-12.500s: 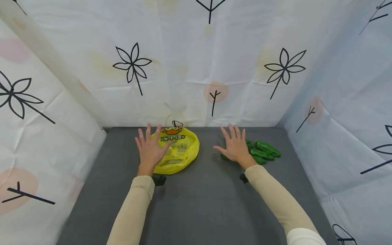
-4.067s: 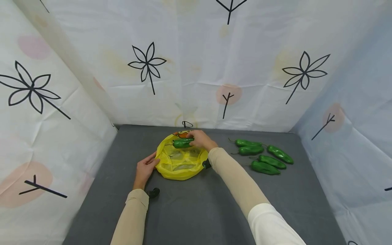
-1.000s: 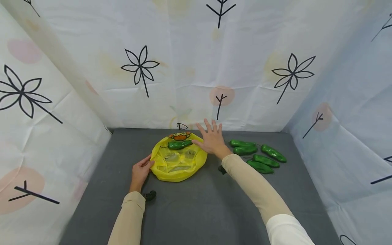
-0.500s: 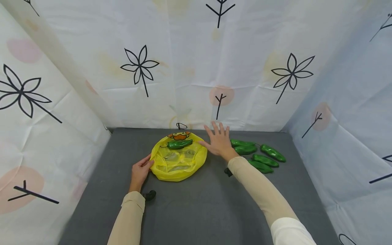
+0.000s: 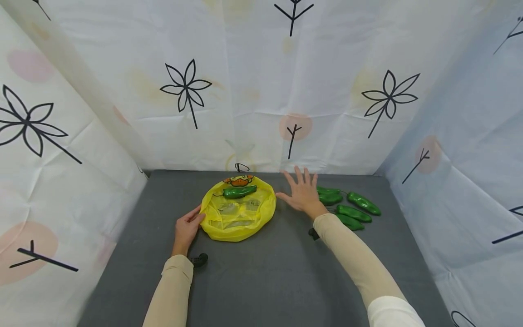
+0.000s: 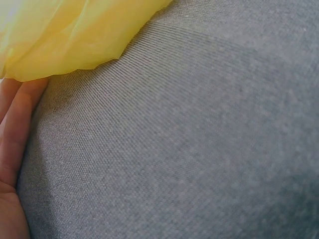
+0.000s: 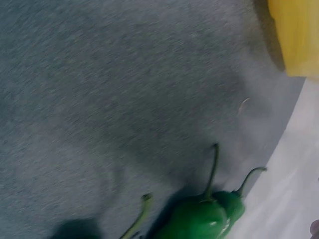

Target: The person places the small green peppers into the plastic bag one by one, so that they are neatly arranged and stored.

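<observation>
A yellow plastic bag (image 5: 237, 232) with a duck print lies on the table, its mouth spread wide. My left hand (image 5: 186, 230) pinches its left rim, thumb above; in the left wrist view the fingers (image 6: 15, 139) go under the yellow plastic (image 6: 75, 40). One long green pepper (image 5: 240, 192) lies across the bag's far part. Between the bag and a group of green peppers (image 5: 363, 203), my right hand (image 5: 302, 195) is spread and holds nothing. It partly hides the nearest peppers in the head view; pepper tops with stems (image 7: 199, 219) show in the right wrist view.
The dark grey table (image 5: 261, 281) meets patterned white cloth walls (image 5: 261, 81) at the back and both sides. A black wrist camera (image 5: 199, 260) shows beside the left wrist and another (image 5: 313, 234) by the right.
One pepper has gone from the right group into the bag, released by my right hand, which has since moved right toward the other peppers. My left hand keeps its place on the rim.
</observation>
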`<state>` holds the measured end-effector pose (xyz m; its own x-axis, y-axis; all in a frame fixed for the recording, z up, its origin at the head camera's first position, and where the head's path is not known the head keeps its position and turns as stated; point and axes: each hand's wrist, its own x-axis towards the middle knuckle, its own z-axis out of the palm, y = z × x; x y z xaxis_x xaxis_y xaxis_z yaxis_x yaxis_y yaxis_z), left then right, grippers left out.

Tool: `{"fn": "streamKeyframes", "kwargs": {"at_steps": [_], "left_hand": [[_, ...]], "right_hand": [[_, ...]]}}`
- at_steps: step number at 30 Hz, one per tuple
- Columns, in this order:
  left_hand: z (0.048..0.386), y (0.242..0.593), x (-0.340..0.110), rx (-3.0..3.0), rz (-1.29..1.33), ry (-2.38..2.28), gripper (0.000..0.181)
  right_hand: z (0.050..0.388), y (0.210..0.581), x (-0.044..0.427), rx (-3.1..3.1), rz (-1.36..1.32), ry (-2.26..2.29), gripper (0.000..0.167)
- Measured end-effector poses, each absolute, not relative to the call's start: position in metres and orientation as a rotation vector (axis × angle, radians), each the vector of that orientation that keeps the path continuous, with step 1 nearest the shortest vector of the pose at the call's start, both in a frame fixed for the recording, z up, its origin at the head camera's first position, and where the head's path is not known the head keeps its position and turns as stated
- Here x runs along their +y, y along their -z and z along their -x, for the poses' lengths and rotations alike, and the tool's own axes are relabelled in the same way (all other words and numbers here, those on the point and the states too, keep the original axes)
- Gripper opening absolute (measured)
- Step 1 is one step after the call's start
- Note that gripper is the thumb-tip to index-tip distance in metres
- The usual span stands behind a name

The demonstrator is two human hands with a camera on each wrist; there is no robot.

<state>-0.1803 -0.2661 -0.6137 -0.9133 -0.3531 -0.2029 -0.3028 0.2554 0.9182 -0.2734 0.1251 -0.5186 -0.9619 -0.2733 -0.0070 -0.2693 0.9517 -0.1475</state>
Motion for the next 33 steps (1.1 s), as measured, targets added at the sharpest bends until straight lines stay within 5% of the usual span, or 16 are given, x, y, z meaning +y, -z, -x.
{"fn": "streamKeyframes", "kwargs": {"at_steps": [33], "left_hand": [[0.181,0.613,-0.267,-2.462,-0.667,1.789,0.050]], "right_hand": [[0.258,0.541,0.199,3.072,0.260,0.283,0.094]]}}
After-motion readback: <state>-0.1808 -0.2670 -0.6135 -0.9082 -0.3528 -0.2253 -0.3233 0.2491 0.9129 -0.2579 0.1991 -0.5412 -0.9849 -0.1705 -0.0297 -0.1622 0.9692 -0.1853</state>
